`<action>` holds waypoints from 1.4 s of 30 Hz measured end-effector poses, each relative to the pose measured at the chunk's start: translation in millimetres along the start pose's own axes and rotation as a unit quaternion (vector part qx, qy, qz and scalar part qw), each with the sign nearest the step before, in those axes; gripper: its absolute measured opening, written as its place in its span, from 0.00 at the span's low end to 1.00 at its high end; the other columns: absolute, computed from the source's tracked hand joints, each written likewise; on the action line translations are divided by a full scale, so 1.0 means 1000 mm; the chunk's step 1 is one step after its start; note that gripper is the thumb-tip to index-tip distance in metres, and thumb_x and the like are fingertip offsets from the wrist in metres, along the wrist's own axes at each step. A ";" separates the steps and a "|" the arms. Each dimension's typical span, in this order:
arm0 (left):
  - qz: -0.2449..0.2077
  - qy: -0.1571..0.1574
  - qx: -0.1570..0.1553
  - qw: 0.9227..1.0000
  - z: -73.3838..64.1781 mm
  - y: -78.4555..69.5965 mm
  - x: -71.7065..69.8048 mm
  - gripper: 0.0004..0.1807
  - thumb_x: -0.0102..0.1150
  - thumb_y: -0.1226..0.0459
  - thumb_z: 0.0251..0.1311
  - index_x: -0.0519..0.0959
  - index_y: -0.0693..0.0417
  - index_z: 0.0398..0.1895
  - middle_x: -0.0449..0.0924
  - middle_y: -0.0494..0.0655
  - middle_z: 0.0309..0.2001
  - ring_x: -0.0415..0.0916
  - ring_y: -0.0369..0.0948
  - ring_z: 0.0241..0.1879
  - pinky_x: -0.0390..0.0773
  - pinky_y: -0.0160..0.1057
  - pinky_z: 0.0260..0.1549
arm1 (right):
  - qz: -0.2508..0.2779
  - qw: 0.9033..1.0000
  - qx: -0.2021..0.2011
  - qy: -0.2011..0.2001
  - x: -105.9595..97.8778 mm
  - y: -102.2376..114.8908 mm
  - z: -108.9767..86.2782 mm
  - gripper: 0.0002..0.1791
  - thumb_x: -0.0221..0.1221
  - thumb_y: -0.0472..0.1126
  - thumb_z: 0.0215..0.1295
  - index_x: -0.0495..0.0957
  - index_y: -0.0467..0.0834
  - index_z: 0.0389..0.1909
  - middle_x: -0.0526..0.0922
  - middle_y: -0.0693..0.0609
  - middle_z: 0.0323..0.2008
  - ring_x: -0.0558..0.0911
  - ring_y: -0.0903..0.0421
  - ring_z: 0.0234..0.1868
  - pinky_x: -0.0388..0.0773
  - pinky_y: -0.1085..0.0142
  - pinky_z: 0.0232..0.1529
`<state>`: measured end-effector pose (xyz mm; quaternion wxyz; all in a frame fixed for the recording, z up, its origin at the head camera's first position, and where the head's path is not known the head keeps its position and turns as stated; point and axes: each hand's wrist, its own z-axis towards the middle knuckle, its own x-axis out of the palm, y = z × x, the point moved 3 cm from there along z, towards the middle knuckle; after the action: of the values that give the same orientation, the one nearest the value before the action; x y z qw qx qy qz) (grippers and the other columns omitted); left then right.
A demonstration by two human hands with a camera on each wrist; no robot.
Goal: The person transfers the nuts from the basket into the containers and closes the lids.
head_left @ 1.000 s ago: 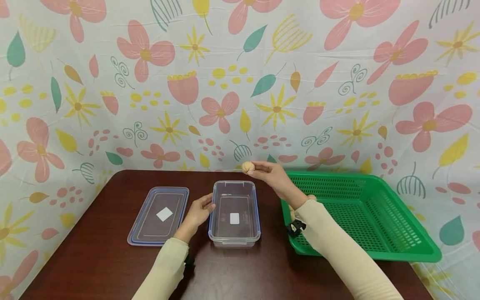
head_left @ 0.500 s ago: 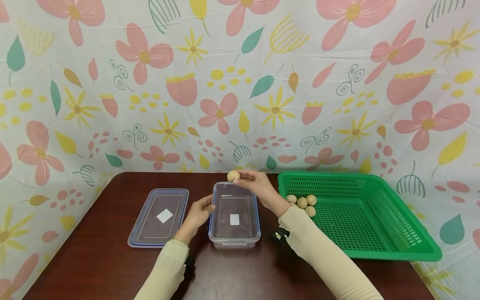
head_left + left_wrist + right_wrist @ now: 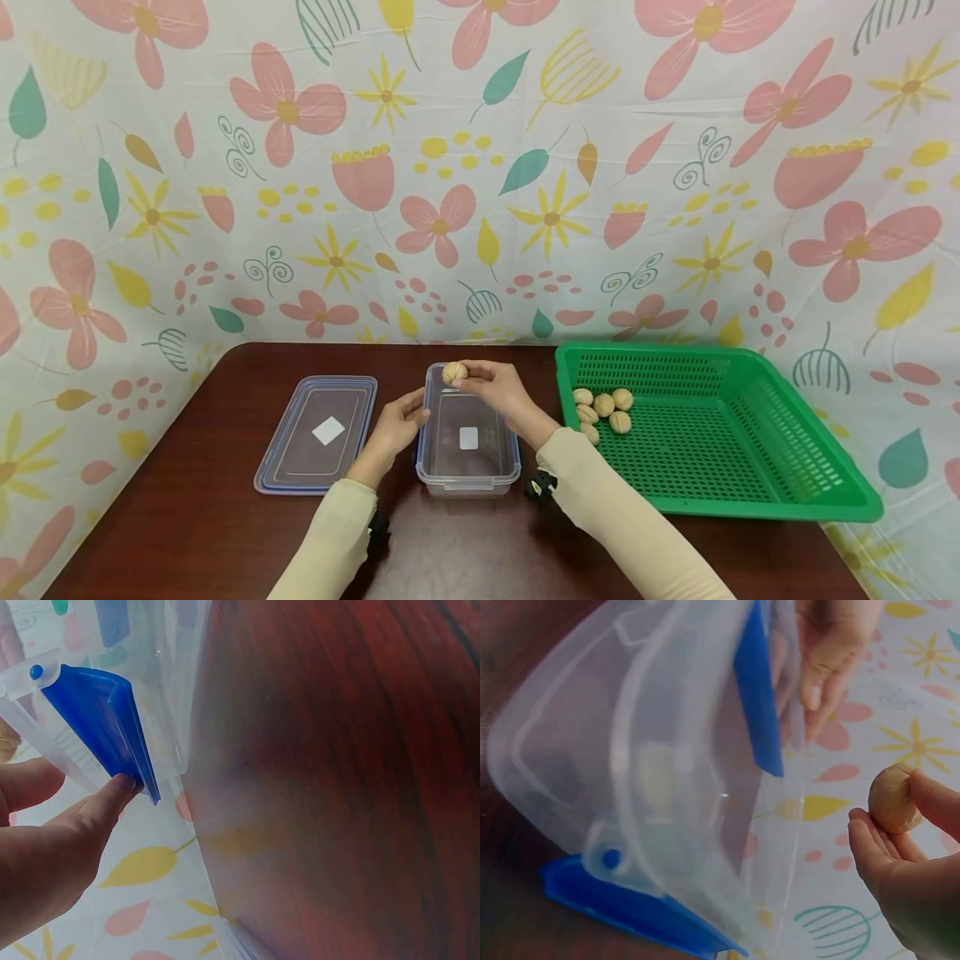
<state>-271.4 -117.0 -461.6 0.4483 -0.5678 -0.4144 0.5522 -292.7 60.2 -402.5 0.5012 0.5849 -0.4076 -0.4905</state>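
A walnut (image 3: 454, 372) is pinched between the fingertips and thumb of my right hand (image 3: 500, 392), over the far end of a clear plastic food container (image 3: 468, 492). In the right wrist view the walnut (image 3: 895, 799) shows beside the container's wall, held up between thumb and fingers. My left hand (image 3: 395, 427) rests at the container's left side with loosely extended fingers. In the left wrist view a fingertip (image 3: 124, 781) of it touches a blue side latch (image 3: 105, 720), which hangs out from the rim.
A green perforated basket (image 3: 720, 442) stands on the right, with several walnuts (image 3: 604, 405) at its left end. The container's blue-edged lid (image 3: 315, 433) lies flat on the left. Behind the dark wooden table (image 3: 187, 517) hangs a floral cloth (image 3: 442, 225).
My right hand has carried the walnut left and down, from beside the basket to over the container's far end. The walnuts in the basket have come into view. My left hand stays put.
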 end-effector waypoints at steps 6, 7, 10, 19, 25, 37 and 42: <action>-0.001 0.001 -0.001 1.000 -0.001 0.000 -0.001 0.24 0.50 0.75 0.66 0.65 0.72 0.66 0.68 0.69 0.62 0.69 0.58 0.61 0.72 0.51 0.57 | -0.003 1.000 0.006 0.007 0.011 -0.009 -0.002 0.23 0.65 0.36 0.61 0.77 0.37 0.58 0.82 0.42 0.50 0.81 0.47 0.53 0.76 0.53 0.56; 0.000 0.002 -0.003 1.000 -0.001 0.000 -0.001 0.24 0.50 0.75 0.67 0.64 0.72 0.66 0.68 0.69 0.62 0.69 0.58 0.61 0.72 0.51 0.57 | -0.003 1.000 0.010 0.008 0.013 -0.011 -0.003 0.23 0.65 0.36 0.61 0.76 0.37 0.58 0.82 0.42 0.51 0.80 0.47 0.53 0.76 0.53 0.55; 0.002 0.006 -0.008 1.000 -0.001 0.000 -0.001 0.24 0.50 0.74 0.67 0.64 0.71 0.66 0.67 0.68 0.63 0.68 0.58 0.61 0.72 0.51 0.57 | 0.001 1.000 0.023 0.009 0.018 -0.016 -0.006 0.24 0.65 0.36 0.61 0.75 0.36 0.59 0.81 0.41 0.52 0.80 0.46 0.54 0.75 0.53 0.56; 0.001 0.009 -0.007 1.000 -0.001 -0.001 -0.002 0.24 0.49 0.74 0.67 0.64 0.72 0.66 0.66 0.69 0.64 0.68 0.58 0.61 0.71 0.51 0.58 | -0.011 0.999 0.040 -0.017 0.027 -0.029 -0.008 0.24 0.65 0.36 0.61 0.75 0.34 0.58 0.81 0.39 0.52 0.80 0.46 0.53 0.78 0.55 0.52; -0.004 0.011 -0.001 1.000 -0.001 0.000 -0.002 0.24 0.50 0.73 0.68 0.64 0.72 0.66 0.67 0.69 0.63 0.68 0.58 0.61 0.71 0.51 0.58 | -0.023 0.999 0.039 -0.026 0.031 -0.041 -0.008 0.24 0.66 0.34 0.59 0.75 0.31 0.57 0.81 0.37 0.51 0.80 0.44 0.52 0.80 0.58 0.49; -0.005 0.006 -0.018 1.000 0.001 0.001 -0.002 0.25 0.52 0.72 0.67 0.65 0.67 0.67 0.68 0.65 0.63 0.69 0.57 0.61 0.70 0.52 0.59 | -0.047 0.998 0.043 -0.029 0.031 -0.060 -0.002 0.24 0.67 0.34 0.57 0.77 0.31 0.55 0.82 0.38 0.47 0.81 0.47 0.49 0.80 0.59 0.48; -0.008 0.010 -0.020 1.000 -0.001 0.001 -0.002 0.25 0.50 0.72 0.68 0.64 0.68 0.67 0.67 0.65 0.64 0.68 0.57 0.62 0.69 0.52 0.59 | -0.049 0.998 0.040 -0.024 0.033 -0.063 -0.001 0.23 0.68 0.32 0.56 0.78 0.30 0.53 0.83 0.38 0.45 0.82 0.46 0.48 0.81 0.59 0.47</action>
<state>-270.8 -119.2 -462.4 0.4451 -0.5786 -0.4260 0.5344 -286.6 38.4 -470.4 0.4429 0.6119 -0.4101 -0.5111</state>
